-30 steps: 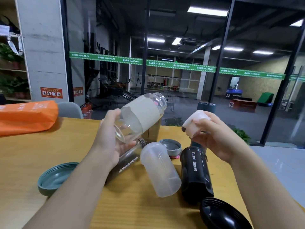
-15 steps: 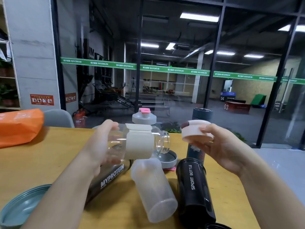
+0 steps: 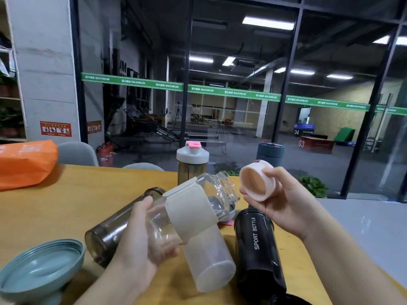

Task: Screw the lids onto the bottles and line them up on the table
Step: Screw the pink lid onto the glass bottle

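1. Currently left hand (image 3: pixel 141 241) fingers wrapped round the base of a clear bottle (image 3: pixel 193 205) with a beige sleeve; bottle held above the counter (image 3: pixel 66 201), tilted, open mouth pointing up and right.
2. Right hand (image 3: pixel 284 205) fingers pinch a pale pink lid (image 3: pixel 256 182) by its rim; lid's hollow side faces the bottle mouth, just beside it, not touching.
3. On the counter, lying down: smoky grey bottle (image 3: pixel 114 230) behind left hand; frosted white bottle (image 3: pixel 209 265) under the held one; black bottle (image 3: pixel 257 245) marked SPORT BOTTLE beneath right hand.
4. Standing at the far edge: lidded bottle with pink flip cap (image 3: pixel 192 160); dark blue-grey bottle (image 3: pixel 270 153) to its right.
5. Teal lid (image 3: pixel 41 269) lies inside-up near left; orange bag (image 3: pixel 24 164) far left.
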`<action>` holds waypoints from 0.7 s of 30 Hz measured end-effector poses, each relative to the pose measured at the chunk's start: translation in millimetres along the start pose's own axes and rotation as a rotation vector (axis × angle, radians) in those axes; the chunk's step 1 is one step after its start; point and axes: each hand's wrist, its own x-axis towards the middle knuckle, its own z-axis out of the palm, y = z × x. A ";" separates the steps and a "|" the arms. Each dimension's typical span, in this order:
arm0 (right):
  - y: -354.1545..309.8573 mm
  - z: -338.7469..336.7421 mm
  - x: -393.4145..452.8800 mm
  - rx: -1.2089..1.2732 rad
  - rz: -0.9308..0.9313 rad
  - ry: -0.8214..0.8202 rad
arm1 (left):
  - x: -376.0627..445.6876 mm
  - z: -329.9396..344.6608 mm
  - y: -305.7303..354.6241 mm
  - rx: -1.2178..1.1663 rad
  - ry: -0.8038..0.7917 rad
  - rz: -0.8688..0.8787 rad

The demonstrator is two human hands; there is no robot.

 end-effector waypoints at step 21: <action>-10.2 -9.3 -9.4 -0.684 -0.210 -0.392 | -5.6 -3.9 -10.0 0.211 -0.072 0.233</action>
